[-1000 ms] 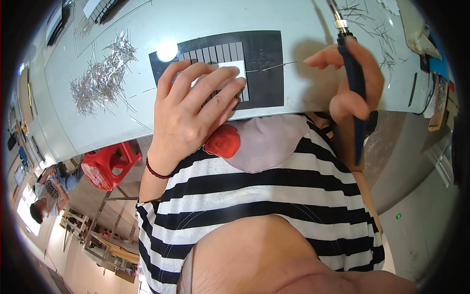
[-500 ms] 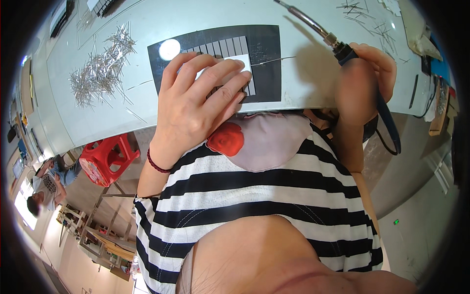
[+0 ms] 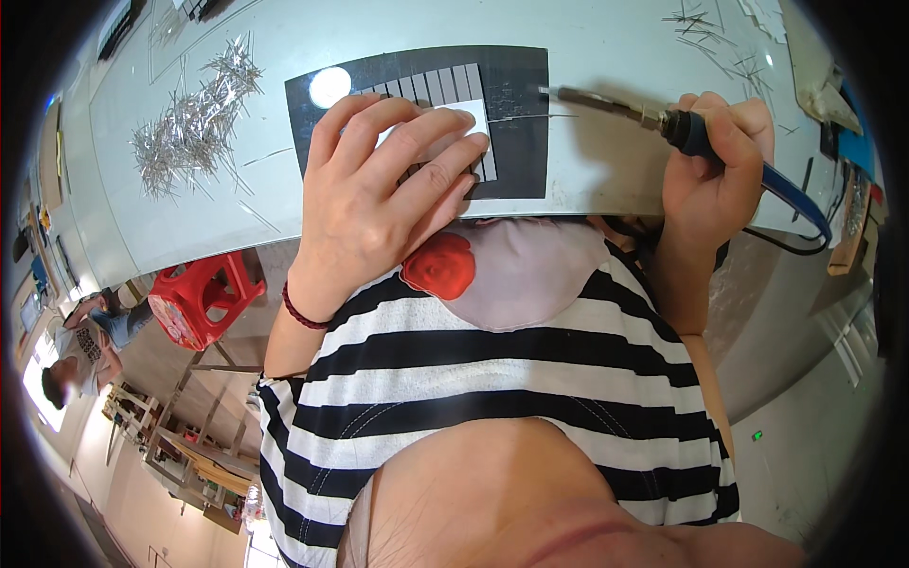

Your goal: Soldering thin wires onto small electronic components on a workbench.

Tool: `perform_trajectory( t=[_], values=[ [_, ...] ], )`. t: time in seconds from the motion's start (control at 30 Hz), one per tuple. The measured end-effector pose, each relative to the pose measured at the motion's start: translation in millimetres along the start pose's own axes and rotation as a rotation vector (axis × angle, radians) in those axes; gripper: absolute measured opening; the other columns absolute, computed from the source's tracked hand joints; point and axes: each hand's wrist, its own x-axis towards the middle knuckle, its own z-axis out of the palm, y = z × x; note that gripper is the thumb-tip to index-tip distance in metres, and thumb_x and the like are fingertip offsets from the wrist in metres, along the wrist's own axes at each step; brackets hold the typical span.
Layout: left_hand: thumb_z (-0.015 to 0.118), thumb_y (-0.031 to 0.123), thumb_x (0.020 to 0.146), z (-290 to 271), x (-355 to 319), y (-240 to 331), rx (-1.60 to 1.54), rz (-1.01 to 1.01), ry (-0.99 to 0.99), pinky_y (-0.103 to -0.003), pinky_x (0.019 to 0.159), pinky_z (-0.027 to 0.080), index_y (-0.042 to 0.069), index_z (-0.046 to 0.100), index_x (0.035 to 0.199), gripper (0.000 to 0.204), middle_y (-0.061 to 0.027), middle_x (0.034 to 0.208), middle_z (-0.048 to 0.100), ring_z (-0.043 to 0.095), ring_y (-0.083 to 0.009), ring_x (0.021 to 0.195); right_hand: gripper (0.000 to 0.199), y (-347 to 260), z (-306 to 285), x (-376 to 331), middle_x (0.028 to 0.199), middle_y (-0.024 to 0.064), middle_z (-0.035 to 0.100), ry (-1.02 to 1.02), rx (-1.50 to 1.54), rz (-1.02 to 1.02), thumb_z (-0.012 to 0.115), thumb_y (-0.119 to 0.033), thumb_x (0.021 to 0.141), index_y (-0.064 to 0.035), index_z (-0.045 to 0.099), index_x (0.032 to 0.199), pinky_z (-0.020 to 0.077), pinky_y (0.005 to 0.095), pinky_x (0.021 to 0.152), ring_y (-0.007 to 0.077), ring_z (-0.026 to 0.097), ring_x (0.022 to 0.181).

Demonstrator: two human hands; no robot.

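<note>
My left hand [image 3: 383, 185] lies with fingers spread over a white flat piece [image 3: 480, 114], which is mostly hidden under the fingers. Under it is a grey striped panel [image 3: 461, 83] made of narrow strips, resting on a black sheet [image 3: 521, 166] at the table's near edge. A thin metal wire [image 3: 532, 116] runs out rightward from beside the white piece, past the sheet's edge. In my closed right hand [image 3: 720, 166] is a soldering iron [image 3: 653, 115] with a blue-black handle. Its tip points left, just above the sheet's right edge, near the wire and apparently apart from it.
A heap of short silvery wires [image 3: 194, 133] lies on the left of the pale table [image 3: 275, 204]. More loose wires [image 3: 705, 38] lie at the far right. The iron's cord [image 3: 791, 249] loops off the right edge. A red stool [image 3: 204, 298] stands lower left; another person [image 3: 80, 350] sits beyond.
My right hand has turned the soldering iron from pointing up and away to pointing left, bringing its tip down toward the black sheet. The left hand stays in place.
</note>
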Motion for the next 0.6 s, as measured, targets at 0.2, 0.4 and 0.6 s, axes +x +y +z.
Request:
perform_trajectory(
  t=[0.2,0.4,0.6],
  values=[
    [0.076,0.014,0.076,-1.2,0.0,-1.1,-0.002,-0.001,0.001,-0.045,0.096,0.045,0.014,0.075,0.109,0.034,-0.0020,0.114,0.069,0.060,-0.0267,0.101,0.024,5.1,0.9,2.4,0.060,0.0014,0.035,0.010,-0.190,-0.076,0.052,-0.006,0.087,-0.0072,0.035,0.070,0.0266,0.0310,0.058,0.0117,0.025,0.056],
    [0.076,0.013,0.074,-1.2,1.3,-0.9,0.022,0.002,0.014,-0.044,0.095,0.046,0.014,0.075,0.108,0.035,-0.0014,0.113,0.069,0.060,-0.0262,0.099,0.024,4.1,3.6,4.9,0.060,0.0002,0.031,0.005,-0.233,-0.135,0.053,-0.006,0.086,-0.0069,0.036,0.069,0.0266,0.0308,0.057,0.0111,0.025,0.054],
    [0.076,0.011,0.072,-0.2,2.3,-1.5,0.014,-0.003,0.009,-0.044,0.095,0.046,0.014,0.075,0.109,0.038,-0.0013,0.113,0.069,0.061,-0.0257,0.099,0.024,3.4,15.8,4.7,0.063,-0.0001,0.031,0.059,-0.198,-0.166,0.054,-0.003,0.085,-0.0066,0.036,0.068,0.0274,0.0312,0.056,0.0116,0.026,0.053]
  ],
)
